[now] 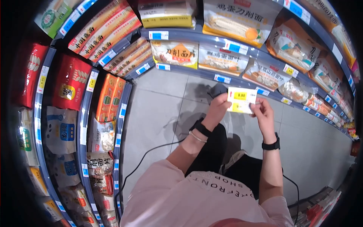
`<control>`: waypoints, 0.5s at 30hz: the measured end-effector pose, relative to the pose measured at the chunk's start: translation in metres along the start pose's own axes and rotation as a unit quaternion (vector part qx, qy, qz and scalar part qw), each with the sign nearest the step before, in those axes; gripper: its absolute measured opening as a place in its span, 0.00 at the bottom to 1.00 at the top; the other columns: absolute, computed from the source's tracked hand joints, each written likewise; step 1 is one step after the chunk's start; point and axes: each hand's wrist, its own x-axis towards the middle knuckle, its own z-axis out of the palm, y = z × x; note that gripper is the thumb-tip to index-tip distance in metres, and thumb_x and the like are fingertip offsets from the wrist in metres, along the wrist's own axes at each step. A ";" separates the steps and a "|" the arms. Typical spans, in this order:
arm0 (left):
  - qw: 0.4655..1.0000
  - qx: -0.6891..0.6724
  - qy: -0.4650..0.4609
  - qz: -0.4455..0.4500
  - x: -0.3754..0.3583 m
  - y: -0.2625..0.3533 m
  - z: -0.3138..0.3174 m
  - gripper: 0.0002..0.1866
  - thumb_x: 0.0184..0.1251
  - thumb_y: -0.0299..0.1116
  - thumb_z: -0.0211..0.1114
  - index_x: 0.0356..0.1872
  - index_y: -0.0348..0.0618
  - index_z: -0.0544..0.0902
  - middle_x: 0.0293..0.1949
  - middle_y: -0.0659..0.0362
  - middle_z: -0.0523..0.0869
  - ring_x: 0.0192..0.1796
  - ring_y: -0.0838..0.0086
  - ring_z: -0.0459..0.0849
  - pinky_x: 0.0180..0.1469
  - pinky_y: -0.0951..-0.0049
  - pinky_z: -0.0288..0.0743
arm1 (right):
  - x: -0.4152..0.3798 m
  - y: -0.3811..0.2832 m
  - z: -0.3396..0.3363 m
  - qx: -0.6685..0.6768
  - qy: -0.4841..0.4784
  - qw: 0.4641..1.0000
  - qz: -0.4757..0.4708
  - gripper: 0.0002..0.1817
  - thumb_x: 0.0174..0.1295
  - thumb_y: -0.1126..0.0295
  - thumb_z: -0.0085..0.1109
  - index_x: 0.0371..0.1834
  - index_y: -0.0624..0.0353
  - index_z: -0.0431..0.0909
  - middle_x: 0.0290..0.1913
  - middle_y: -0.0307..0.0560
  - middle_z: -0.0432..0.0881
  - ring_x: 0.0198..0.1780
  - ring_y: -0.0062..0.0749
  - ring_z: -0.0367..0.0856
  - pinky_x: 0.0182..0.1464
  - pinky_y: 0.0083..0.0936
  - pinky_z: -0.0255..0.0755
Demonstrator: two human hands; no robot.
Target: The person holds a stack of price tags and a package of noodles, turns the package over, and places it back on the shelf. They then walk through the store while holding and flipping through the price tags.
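Between my two hands is a white sheet of price labels with yellow panels, one above the other, each printed with a price. My left hand pinches its left edge. At the lower right edge, the thumb and fingers of my right hand are closed on it. The sheet is held up above the floor, in front of the lower shelves. Black bands circle both wrists, and a pale bracelet sits on the left one.
Curved-looking shelves with price strips run ahead and along the left. Bagged noodles, red packs and orange packs fill them. A black cable crosses the grey tiled floor. More packages appear at lower right.
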 end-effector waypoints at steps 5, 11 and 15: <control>0.999 -0.036 0.013 -0.015 -0.002 0.003 0.007 0.13 0.57 0.26 0.52 0.41 0.32 0.78 0.35 0.59 0.82 0.38 0.80 0.77 0.42 0.77 0.71 | 0.000 -0.001 0.000 0.019 -0.014 1.000 -0.004 0.11 0.62 0.73 0.58 0.46 0.62 0.72 0.21 0.32 0.73 0.22 0.10 0.70 0.24 0.11 0.67; 1.000 0.005 -0.019 -0.022 -0.002 0.012 0.006 0.14 0.59 0.26 0.53 0.44 0.33 0.79 0.39 0.61 0.83 0.41 0.82 0.77 0.44 0.79 0.70 | -0.002 -0.013 0.001 0.027 -0.030 0.999 0.022 0.10 0.64 0.73 0.53 0.47 0.60 0.69 0.25 0.35 0.78 0.21 0.12 0.73 0.20 0.11 0.67; 1.000 0.001 -0.026 -0.018 -0.003 0.015 0.007 0.13 0.60 0.27 0.53 0.44 0.34 0.79 0.39 0.61 0.83 0.40 0.82 0.77 0.44 0.78 0.70 | -0.001 -0.011 -0.001 0.072 -0.032 0.997 0.025 0.07 0.65 0.72 0.53 0.43 0.59 0.70 0.27 0.38 0.81 0.22 0.13 0.75 0.20 0.11 0.67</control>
